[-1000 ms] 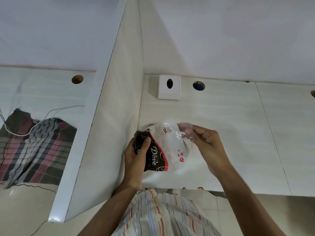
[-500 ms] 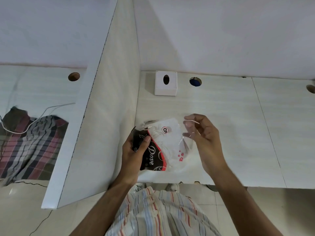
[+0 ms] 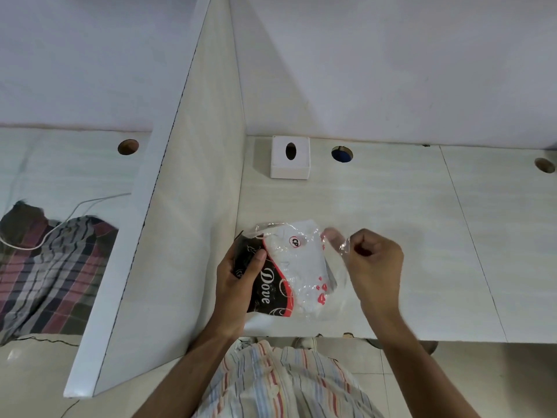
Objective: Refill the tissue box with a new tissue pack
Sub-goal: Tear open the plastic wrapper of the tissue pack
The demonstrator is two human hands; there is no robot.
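Note:
A plastic-wrapped tissue pack (image 3: 297,267), white with a black and red printed end, is held just above the desk's near edge. My left hand (image 3: 238,279) grips its black left end, thumb on top. My right hand (image 3: 372,267) pinches the clear wrapper (image 3: 339,245) at the pack's right end and holds it stretched outward. A white square tissue box (image 3: 290,168) with a dark oval slot stands at the back of the desk against the wall, well apart from both hands.
A tall white partition panel (image 3: 180,206) runs along the desk's left side, close to my left hand. The white desk (image 3: 422,236) has round cable holes (image 3: 342,153) at the back. A checked cloth (image 3: 51,276) and a white cable lie beyond the partition.
My right hand has pulled the clear wrapper end out to the right, with its fingers curled tighter. The pack stays in my left hand at about the same place.

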